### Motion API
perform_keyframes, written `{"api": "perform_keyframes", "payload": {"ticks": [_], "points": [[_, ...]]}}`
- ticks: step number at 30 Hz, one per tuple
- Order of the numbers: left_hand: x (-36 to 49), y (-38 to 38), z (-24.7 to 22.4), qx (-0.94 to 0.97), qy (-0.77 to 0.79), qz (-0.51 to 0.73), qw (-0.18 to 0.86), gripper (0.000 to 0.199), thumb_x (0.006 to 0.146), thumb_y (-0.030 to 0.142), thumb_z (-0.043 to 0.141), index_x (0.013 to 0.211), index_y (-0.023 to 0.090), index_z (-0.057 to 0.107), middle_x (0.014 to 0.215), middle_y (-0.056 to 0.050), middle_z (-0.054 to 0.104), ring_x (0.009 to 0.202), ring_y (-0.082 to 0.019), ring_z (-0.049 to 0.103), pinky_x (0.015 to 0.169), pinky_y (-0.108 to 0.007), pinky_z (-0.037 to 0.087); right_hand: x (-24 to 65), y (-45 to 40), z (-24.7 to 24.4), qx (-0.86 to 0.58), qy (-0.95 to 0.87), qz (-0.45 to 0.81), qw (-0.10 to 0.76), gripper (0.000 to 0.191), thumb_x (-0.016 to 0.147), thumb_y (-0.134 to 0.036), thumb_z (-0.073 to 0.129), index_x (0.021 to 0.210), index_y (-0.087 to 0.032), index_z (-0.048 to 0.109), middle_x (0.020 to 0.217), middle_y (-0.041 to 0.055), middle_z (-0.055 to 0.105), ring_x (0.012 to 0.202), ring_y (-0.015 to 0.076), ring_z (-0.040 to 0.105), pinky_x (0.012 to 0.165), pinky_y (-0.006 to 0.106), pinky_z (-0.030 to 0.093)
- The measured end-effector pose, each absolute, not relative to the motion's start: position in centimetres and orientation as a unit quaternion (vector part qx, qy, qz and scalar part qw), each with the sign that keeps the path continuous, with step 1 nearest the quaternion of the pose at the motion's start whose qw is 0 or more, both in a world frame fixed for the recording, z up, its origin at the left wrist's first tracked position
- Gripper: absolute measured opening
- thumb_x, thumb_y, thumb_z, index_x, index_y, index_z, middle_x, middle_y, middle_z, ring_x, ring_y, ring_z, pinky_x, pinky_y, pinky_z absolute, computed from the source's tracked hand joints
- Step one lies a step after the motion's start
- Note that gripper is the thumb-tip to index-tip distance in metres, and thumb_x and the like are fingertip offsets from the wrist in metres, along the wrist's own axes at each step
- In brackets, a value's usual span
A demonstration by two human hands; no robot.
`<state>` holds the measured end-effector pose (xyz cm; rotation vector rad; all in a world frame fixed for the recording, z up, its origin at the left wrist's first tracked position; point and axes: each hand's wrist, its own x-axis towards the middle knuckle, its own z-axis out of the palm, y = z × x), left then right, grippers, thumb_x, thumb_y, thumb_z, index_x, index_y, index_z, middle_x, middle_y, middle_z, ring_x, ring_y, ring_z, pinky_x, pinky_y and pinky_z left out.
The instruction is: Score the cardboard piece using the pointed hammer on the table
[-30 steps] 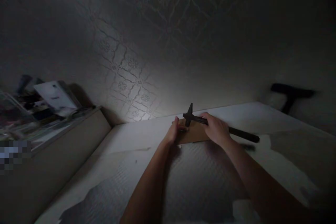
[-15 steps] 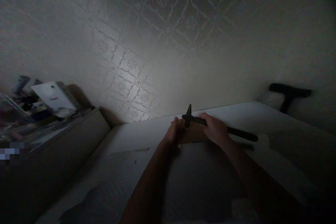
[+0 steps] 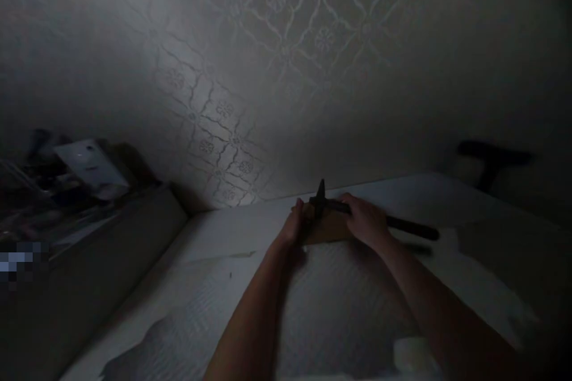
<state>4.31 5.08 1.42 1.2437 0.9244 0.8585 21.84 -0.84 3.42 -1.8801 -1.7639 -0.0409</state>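
Note:
My right hand (image 3: 365,218) is wrapped round the dark handle of a hammer (image 3: 411,227), partway along it. The hammer's head lies to the left, over a flat brown wooden board (image 3: 328,228), its pointed end upward. At the board's left end is my left hand (image 3: 292,221), closed at the edge with a finger sticking up beside the hammer head. What my left fingers pinch, apart from the board's edge, is too dark to make out. Beneath the board lies a greyish textured sheet (image 3: 335,303).
A white surface (image 3: 214,238) runs along the patterned wall (image 3: 277,71). On the left, a raised ledge (image 3: 134,232) carries a white box (image 3: 92,164) and several blurred items. A dark T-shaped object (image 3: 494,158) stands at the right. A pale block (image 3: 415,354) lies near the front.
The hammer head sits very slightly lower and nearer the board. Both hands stay almost in place. Light on the wall has dimmed, while the front sheet and my forearms look brighter.

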Motion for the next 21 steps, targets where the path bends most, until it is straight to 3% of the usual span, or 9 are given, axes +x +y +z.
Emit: {"api": "perform_keyframes", "payload": {"ticks": [4, 9, 14, 21], "points": [[4.39, 4.96, 1.48, 0.532, 0.424, 0.367, 0.635, 0.072, 0.081, 0.072, 0.03, 0.108, 0.013, 0.062, 0.093, -0.01, 0.068, 0.095, -0.025, 0.06, 0.09, -0.037, 0.041, 21.82, -0.81, 3.45, -0.717, -0.639, -0.015, 0.278, 0.03, 0.081, -0.017, 0.048, 0.109, -0.027, 0.054, 0.096, 0.0026, 0.066, 0.087, 0.0198, 0.06, 0.064, 0.027, 0.035], [4.42, 5.2, 1.3, 0.539, 0.405, 0.367, 0.64, 0.069, 0.082, 0.07, 0.029, 0.107, 0.015, 0.062, 0.105, -0.01, 0.066, 0.101, -0.025, 0.058, 0.093, -0.036, 0.039, 21.78, -0.9, 3.44, -0.699, -0.659, -0.013, 0.276, 0.031, 0.079, -0.015, 0.048, 0.107, -0.026, 0.054, 0.101, 0.0018, 0.065, 0.091, 0.0194, 0.06, 0.068, 0.027, 0.036], [4.4, 5.39, 1.24, 0.546, 0.427, 0.356, 0.627, 0.075, 0.082, 0.071, 0.025, 0.105, 0.011, 0.062, 0.103, -0.011, 0.066, 0.103, -0.027, 0.056, 0.093, -0.036, 0.039, 21.78, -0.81, 3.44, -0.717, -0.64, -0.007, 0.275, 0.033, 0.079, -0.015, 0.048, 0.109, -0.027, 0.054, 0.096, 0.0021, 0.066, 0.089, 0.0194, 0.06, 0.067, 0.027, 0.036], [4.43, 5.03, 1.59, 0.54, 0.423, 0.359, 0.633, 0.074, 0.08, 0.073, 0.029, 0.112, 0.014, 0.059, 0.098, -0.009, 0.067, 0.102, -0.026, 0.057, 0.09, -0.037, 0.041, 21.85, -0.75, 3.38, -0.716, -0.641, -0.009, 0.276, 0.032, 0.078, -0.015, 0.048, 0.108, -0.027, 0.055, 0.097, 0.0024, 0.066, 0.089, 0.0199, 0.06, 0.066, 0.027, 0.036]]}}
